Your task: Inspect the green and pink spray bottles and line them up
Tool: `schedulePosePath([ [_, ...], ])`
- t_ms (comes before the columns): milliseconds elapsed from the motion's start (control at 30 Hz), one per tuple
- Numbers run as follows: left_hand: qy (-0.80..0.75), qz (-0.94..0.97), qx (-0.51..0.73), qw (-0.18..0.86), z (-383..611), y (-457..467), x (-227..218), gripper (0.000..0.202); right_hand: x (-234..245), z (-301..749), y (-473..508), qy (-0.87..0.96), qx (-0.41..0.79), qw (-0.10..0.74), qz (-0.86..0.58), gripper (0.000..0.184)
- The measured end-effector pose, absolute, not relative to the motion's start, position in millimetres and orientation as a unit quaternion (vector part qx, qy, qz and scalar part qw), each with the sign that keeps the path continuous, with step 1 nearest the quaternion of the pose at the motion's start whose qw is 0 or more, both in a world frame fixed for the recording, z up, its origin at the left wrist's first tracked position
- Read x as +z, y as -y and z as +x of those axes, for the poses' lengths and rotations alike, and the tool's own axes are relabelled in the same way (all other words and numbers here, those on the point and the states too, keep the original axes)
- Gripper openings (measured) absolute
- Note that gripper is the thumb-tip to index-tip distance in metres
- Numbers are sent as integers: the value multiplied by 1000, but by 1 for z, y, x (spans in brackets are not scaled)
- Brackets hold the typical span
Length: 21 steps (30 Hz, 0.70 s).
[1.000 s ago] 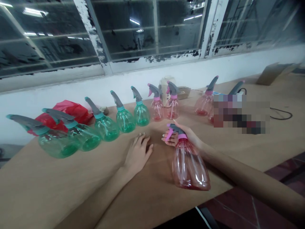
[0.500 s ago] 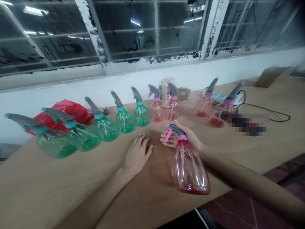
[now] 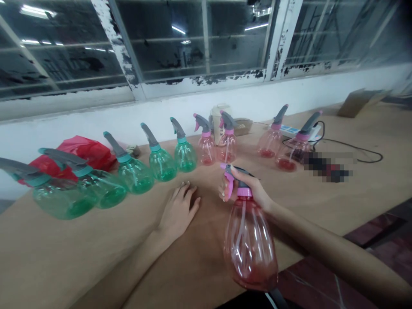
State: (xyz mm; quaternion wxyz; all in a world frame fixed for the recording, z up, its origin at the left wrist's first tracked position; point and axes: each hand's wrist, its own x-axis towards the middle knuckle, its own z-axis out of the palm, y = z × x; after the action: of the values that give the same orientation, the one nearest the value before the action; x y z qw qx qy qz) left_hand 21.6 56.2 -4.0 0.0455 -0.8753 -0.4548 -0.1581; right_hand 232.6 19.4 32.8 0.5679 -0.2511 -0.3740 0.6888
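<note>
My right hand (image 3: 254, 189) is closed around the grey and pink trigger head of a clear pink spray bottle (image 3: 249, 240). Its fingers curl by the pink trigger and the thumb lies over the top. The bottle hangs slightly tilted near the table's front edge, with a pale tube visible inside. My left hand (image 3: 180, 208) rests on the brown table (image 3: 206, 240), palm down, fingers stretched and a little apart, holding nothing. Beyond it stands a green spray bottle (image 3: 186, 156), the nearest of several in a row to the left.
Two pink spray bottles (image 3: 227, 146) stand at the back middle, two more (image 3: 270, 141) farther right beside a white power strip (image 3: 286, 128) and its black cable. A red plastic bag (image 3: 86, 154) lies behind the green bottles. A cardboard box (image 3: 357, 103) sits at the far right.
My right hand has closed its fingers in toward the trigger, and the pink bottle's base has swung lower and nearer to me. My left hand stays on the table; the view has shifted slightly right.
</note>
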Motion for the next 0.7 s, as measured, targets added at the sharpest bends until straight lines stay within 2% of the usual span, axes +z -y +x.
schedulePosePath([
  [233,456,-876,-153,31,22,-57,-2,39,51,245,-15,431,682,541,-237,32],
  [333,459,-872,-165,34,22,-57,-2,38,55,263,-18,461,622,576,-262,32],
  [533,454,-872,-179,49,21,-58,-2,37,63,306,-17,508,497,594,-378,17],
  [700,451,-873,-181,50,20,-60,-3,37,65,326,-21,533,429,580,-442,34],
])
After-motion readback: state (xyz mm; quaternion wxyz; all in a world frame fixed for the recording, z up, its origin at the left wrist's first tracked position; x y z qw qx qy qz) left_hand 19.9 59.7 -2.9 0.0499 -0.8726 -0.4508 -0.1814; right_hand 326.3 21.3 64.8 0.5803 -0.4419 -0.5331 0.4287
